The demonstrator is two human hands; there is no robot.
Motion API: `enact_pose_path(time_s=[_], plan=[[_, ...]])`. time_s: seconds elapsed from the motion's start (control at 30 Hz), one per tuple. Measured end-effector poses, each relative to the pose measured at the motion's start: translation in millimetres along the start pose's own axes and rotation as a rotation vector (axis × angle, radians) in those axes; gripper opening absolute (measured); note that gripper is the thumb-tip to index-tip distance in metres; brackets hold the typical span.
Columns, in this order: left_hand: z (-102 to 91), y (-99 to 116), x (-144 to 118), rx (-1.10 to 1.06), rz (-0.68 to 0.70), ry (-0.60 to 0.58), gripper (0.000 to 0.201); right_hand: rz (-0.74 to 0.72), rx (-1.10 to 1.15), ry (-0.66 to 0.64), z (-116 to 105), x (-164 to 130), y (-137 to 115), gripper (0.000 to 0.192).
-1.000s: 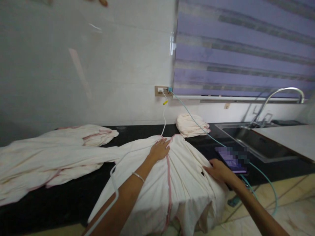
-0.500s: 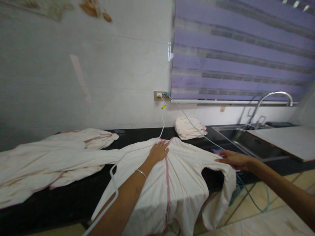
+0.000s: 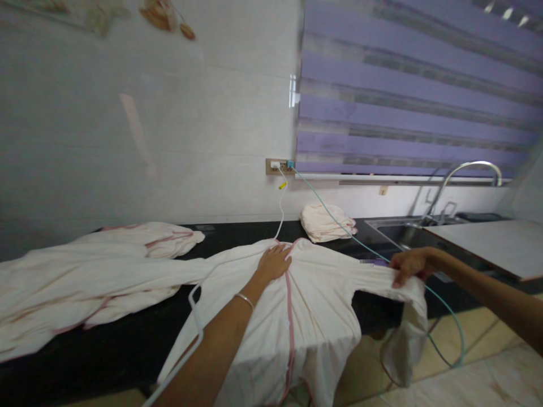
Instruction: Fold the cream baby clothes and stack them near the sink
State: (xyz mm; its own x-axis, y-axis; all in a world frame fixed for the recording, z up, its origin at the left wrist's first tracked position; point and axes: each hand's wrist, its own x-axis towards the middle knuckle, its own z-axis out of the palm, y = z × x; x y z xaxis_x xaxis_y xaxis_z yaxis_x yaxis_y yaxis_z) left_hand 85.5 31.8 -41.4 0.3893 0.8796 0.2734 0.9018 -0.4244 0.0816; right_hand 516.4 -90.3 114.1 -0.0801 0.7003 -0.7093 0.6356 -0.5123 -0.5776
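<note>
A cream long-sleeved shirt (image 3: 319, 305) with pink trim down its front lies spread on the black counter, its lower part hanging over the front edge. My left hand (image 3: 275, 261) rests flat on it just below the collar, fingers outstretched. Farther right, my right hand (image 3: 409, 265) pinches the sleeve, whose end droops below the counter edge. A white cable (image 3: 195, 308) crosses the shirt's shoulder and runs along my left forearm. Behind the right hand, a phone-like purple thing is mostly covered by the sleeve.
More cream garments (image 3: 106, 277) lie heaped at left. A folded cream bundle (image 3: 324, 223) sits against the wall. A teal cable (image 3: 326, 204) runs from the wall outlet (image 3: 280, 166) past my right hand. A sink (image 3: 392, 232), faucet (image 3: 466, 169) and white board (image 3: 487, 237) are at right.
My right hand has moved rightward, drawing the sleeve out straighter and swinging its hanging end to the right. My left hand stays in place on the shirt.
</note>
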Motion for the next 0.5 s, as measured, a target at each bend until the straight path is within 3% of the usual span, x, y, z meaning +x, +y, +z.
enact_pose_path(time_s=[0.1, 0.17, 0.27, 0.33, 0.5], plan=[[0.6, 0, 1, -0.002, -0.002, 0.012, 0.055, 0.027, 0.031, 0.122, -2, -2, 4, 0.037], [0.4, 0, 1, 0.0, -0.002, 0.017, 0.054, -0.054, 0.052, 0.156, 0, -4, 6, 0.034], [-1.5, 1, 1, 0.006, 0.002, 0.015, 0.053, -0.309, 0.139, 0.019, 8, -3, 7, 0.035], [-3.0, 1, 0, 0.009, 0.001, 0.011, 0.052, -0.408, 0.214, 0.011, 14, 4, 6, 0.036], [-3.3, 1, 0, 0.018, 0.007, 0.027, 0.052, -0.396, 0.093, 0.166, 16, 47, 0, 0.028]])
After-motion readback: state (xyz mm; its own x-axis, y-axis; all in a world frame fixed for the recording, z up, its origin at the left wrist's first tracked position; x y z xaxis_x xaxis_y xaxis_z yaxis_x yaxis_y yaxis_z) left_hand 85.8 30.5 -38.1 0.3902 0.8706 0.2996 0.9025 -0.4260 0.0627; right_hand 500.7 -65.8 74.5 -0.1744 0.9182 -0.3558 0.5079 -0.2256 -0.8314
